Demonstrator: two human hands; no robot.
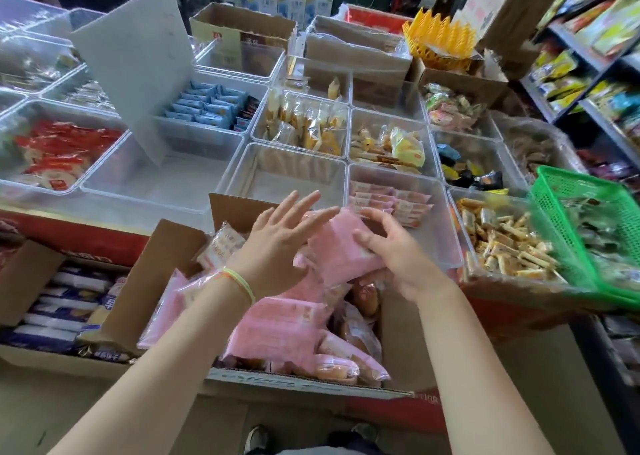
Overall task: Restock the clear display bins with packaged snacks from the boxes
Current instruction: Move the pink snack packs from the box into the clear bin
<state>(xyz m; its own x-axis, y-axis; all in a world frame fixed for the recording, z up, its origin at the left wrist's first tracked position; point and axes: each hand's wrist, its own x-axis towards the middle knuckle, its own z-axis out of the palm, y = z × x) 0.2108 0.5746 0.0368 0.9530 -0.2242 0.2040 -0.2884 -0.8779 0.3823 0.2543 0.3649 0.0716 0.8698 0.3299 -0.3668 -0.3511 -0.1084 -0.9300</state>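
Note:
An open cardboard box (pixel 173 246) in front of me holds several pink snack packs (pixel 277 330). My right hand (pixel 398 257) grips a stack of pink packs (pixel 339 250) lifted above the box. My left hand (pixel 277 243) presses flat against the stack's left side, fingers straight. Just beyond the box, a clear bin (pixel 440 212) holds a few matching pink packs (pixel 391 205) in its far half. To its left stands a clear bin (pixel 287 174) with only a few packs along its wall.
Other clear bins hold red packs (pixel 59 156), blue packs (pixel 207 108) and yellow cakes (pixel 311 125). A white board (pixel 131 59) leans in a bin. A green basket (pixel 595 226) sits right, a second box (pixel 62 305) left, shelves (pixel 595 56) far right.

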